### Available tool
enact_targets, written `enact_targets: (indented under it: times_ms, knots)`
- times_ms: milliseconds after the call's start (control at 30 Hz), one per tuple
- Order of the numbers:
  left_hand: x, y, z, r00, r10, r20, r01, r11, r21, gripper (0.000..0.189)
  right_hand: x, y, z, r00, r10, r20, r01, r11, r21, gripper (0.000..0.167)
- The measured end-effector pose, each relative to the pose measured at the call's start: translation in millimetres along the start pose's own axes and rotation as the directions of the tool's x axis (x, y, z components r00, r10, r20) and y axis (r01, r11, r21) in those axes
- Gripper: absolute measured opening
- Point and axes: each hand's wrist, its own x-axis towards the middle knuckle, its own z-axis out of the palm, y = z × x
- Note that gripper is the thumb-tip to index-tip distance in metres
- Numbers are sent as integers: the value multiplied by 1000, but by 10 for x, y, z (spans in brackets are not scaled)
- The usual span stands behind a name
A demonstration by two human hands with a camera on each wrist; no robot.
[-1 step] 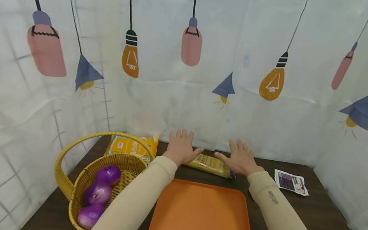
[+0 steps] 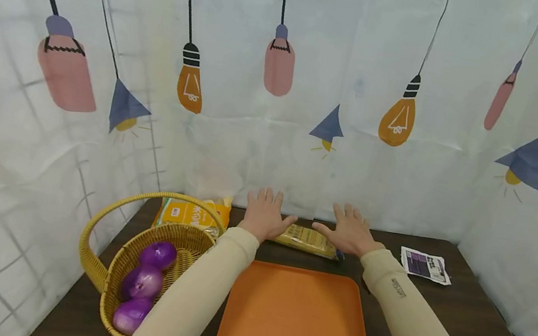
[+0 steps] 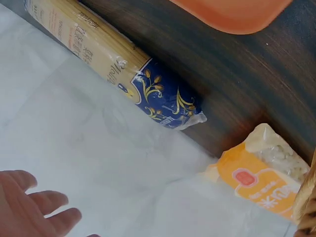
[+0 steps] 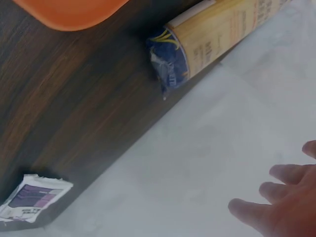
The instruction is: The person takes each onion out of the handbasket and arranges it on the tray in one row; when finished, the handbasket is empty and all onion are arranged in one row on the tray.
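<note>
Both arms reach forward over the table, sleeves long and cream. My left hand point(image 2: 265, 215) is held up with straight, spread fingers and holds nothing. Likewise my right hand point(image 2: 350, 232) has its fingers extended and grips nothing. Nearest to both is a pack of spaghetti point(image 2: 309, 240), lying at the back edge; its blue printed end point(image 3: 165, 94) shows in the left wrist view. Below the forearms lies an orange tray point(image 2: 298, 320). A yellow wicker basket point(image 2: 199, 243) with a tall handle stands left of the left arm, with purple onions point(image 2: 146, 281) inside.
Behind the basket stands an orange and yellow bag point(image 2: 193, 213) with a window of pale contents. A small white and purple packet point(image 2: 426, 266) lies at the back right of the dark wooden table point(image 2: 468, 323). White lamp-printed curtains point(image 2: 331, 185) enclose the back and sides.
</note>
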Motion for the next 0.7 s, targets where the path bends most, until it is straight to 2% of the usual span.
enact_targets:
  times_ms: [233, 500, 700]
  knots:
    - [-39, 40, 16, 997, -5, 74, 9, 999, -53, 87, 6, -46, 2, 999, 1, 39, -1, 1000, -19, 96]
    - [-27, 42, 7, 1000, 17, 26, -17, 999, -34, 86, 3, -60, -29, 1000, -2, 22, 3, 999, -35, 96]
    - [-42, 57, 56, 999, 35, 37, -35, 999, -11, 88, -7, -36, -25, 999, 5, 38, -4, 999, -34, 96]
